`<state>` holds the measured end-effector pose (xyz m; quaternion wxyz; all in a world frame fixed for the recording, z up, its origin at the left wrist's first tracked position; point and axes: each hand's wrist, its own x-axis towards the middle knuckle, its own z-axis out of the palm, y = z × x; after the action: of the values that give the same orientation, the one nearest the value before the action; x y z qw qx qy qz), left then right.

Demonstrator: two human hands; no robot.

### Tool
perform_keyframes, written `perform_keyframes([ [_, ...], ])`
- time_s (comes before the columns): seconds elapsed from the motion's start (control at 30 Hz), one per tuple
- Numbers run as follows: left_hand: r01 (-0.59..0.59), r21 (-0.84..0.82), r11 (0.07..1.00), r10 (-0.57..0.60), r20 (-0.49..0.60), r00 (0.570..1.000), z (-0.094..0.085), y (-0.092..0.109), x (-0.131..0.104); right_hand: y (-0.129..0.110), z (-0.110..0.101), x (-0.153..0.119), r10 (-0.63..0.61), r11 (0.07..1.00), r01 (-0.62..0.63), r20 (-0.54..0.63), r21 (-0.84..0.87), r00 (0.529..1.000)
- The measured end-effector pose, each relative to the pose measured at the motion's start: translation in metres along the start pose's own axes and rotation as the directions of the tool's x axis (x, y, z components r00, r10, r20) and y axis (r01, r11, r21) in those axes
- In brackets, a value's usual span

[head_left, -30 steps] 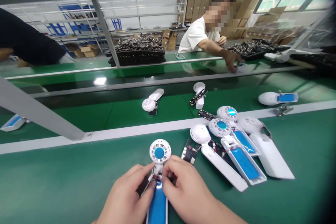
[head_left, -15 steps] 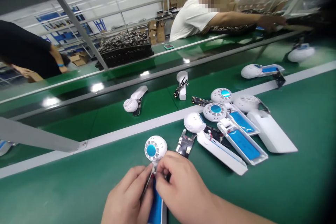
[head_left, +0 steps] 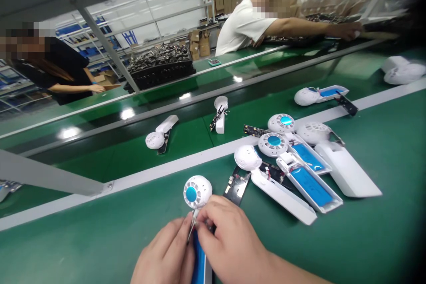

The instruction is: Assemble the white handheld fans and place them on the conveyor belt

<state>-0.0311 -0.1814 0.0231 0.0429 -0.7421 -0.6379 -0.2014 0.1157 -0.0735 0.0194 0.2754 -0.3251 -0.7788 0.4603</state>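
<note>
White handheld fan [head_left: 197,191] is right in front of me on the green table [head_left: 83,244], round head pointing away, blue pack [head_left: 199,259] showing in its open handle. My left hand [head_left: 166,248] pinches a thin board [head_left: 191,230] on edge, thumb against fingers, just below the head. My right hand [head_left: 229,235] is curled in close at the neck (fingertips half hidden, can't tell if they're gripping anything). Just past my right knuckles: a dark circuit board [head_left: 237,186], then four more white fans [head_left: 282,195] bunched together, two with blue packs facing up. Beyond the pale rail [head_left: 140,173], other fans [head_left: 162,134] sit spaced out. Across from me, a person in white [head_left: 242,26] reaches sideways.
</note>
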Motion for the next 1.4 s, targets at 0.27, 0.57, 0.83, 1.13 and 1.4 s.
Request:
perform_keyframes([
  [0.27, 0.372, -0.383, 0.846, -0.353, 0.121, 0.928, -0.011, -0.002, 0.037, 0.003, -0.005, 0.006, -0.04, 0.999, 0.042, -0.112, 0.016, 0.993],
  [0.57, 0.644, -0.135, 0.753, -0.656, -0.073, 0.751, -0.049, -0.136, 0.149, 0.027, 0.006, 0.01, -0.252, 0.965, 0.26, -0.304, -0.012, 0.919],
  [0.83, 0.682, 0.139, 0.718, -0.689, 0.005, 0.725, -0.08, -0.16, 0.134, 0.028, 0.011, 0.012, -0.244, 0.969, 0.244, -0.23, -0.027, 0.942],
  [1.13, 0.621, -0.002, 0.784, -0.598, 0.267, 0.756, -0.115, -0.064, 0.124, 0.015, -0.008, 0.007, -0.225, 0.974, 0.226, -0.041, 0.031, 0.974],
  [1.4, 0.607, -0.21, 0.766, -0.465, 0.471, 0.749, -0.037, -0.033, 0.108, 0.006, -0.008, 0.008, -0.014, 0.999, 0.015, 0.058, -0.031, 0.998],
])
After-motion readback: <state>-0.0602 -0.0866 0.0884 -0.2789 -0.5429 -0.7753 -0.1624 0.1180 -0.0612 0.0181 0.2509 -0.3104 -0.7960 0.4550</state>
